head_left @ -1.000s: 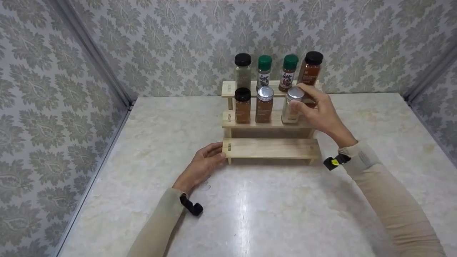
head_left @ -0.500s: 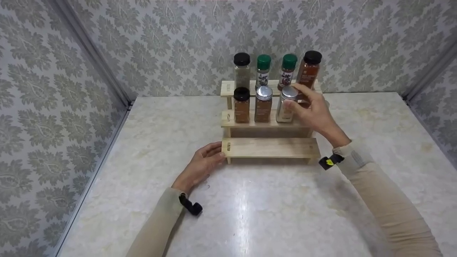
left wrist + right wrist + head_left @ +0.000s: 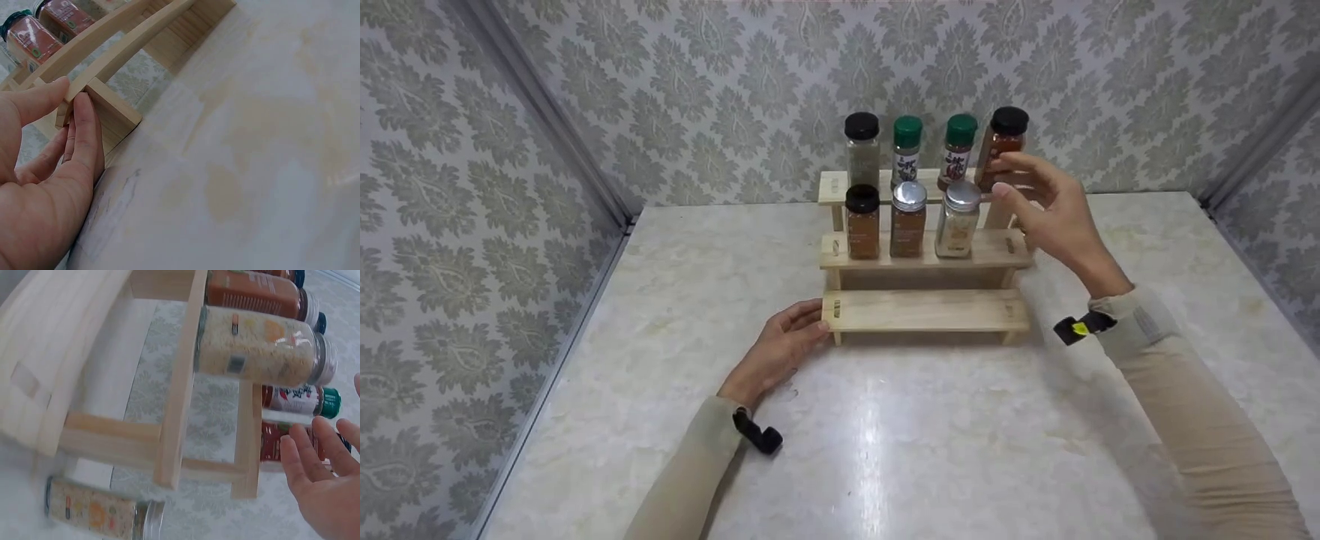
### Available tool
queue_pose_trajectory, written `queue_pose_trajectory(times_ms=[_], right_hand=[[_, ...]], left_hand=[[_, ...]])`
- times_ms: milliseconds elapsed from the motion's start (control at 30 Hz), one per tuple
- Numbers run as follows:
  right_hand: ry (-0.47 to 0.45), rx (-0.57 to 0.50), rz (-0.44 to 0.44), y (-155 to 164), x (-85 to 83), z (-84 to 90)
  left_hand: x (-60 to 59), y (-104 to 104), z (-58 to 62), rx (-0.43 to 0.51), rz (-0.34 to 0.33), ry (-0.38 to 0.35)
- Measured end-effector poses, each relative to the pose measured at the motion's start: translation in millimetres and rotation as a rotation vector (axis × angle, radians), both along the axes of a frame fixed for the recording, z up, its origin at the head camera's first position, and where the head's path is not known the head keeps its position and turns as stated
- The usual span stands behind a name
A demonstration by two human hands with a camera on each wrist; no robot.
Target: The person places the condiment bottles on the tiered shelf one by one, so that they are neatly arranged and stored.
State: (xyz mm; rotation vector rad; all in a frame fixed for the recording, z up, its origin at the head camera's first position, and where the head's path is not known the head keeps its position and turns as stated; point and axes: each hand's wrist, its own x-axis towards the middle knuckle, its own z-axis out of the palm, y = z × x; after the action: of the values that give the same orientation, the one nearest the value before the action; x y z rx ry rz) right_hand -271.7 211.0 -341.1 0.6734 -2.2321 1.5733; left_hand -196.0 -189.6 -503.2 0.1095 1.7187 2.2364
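A three-tier wooden spice rack (image 3: 922,311) stands on the table. My left hand (image 3: 780,349) pinches the left end of its lowest shelf, thumb (image 3: 42,101) on top and fingers beneath. On the middle shelf, a silver-capped spice jar (image 3: 958,225) with pale granules stands upright. Just right of that jar is my right hand (image 3: 1057,217), fingers spread and holding nothing. To its left stand a silver-capped brown spice jar (image 3: 908,225) and a black-capped one (image 3: 862,229). The right wrist view shows another pale-granule jar (image 3: 93,509) beside the rack, mostly hidden in the head view.
Along the top shelf stand a black-capped jar (image 3: 862,154), two green-capped bottles (image 3: 907,150) and a black-capped red jar (image 3: 1006,135). Patterned wall panels (image 3: 735,97) rise behind the marbled table (image 3: 945,442) and at both sides.
My right hand has let go of the silver-capped pale jar after shifting it slightly left on the middle shelf, then moved right. The left hand keeps its hold on the rack.
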Motion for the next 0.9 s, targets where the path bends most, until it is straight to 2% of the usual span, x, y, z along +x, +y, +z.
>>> queue_pose_trajectory(times_ms=[200, 400, 567, 900], right_hand=[[0.010, 0.019, -0.076, 17, -5.6, -1.1], [0.010, 0.047, -0.126, 33, -14.2, -11.4], [-0.002, 0.061, -0.155, 47, -23.5, -24.9], [-0.113, 0.124, -0.207, 75, -37.8, -62.1]], left_hand=[[0.6, -2, 0.9, 0.007, 0.002, -0.003], [1.5, -5, 2.3, 0.017, 0.001, -0.014], [0.9, -7, 3.5, -0.007, 0.002, 0.008], [2.0, -3, 0.9, -0.025, -0.012, 0.023]])
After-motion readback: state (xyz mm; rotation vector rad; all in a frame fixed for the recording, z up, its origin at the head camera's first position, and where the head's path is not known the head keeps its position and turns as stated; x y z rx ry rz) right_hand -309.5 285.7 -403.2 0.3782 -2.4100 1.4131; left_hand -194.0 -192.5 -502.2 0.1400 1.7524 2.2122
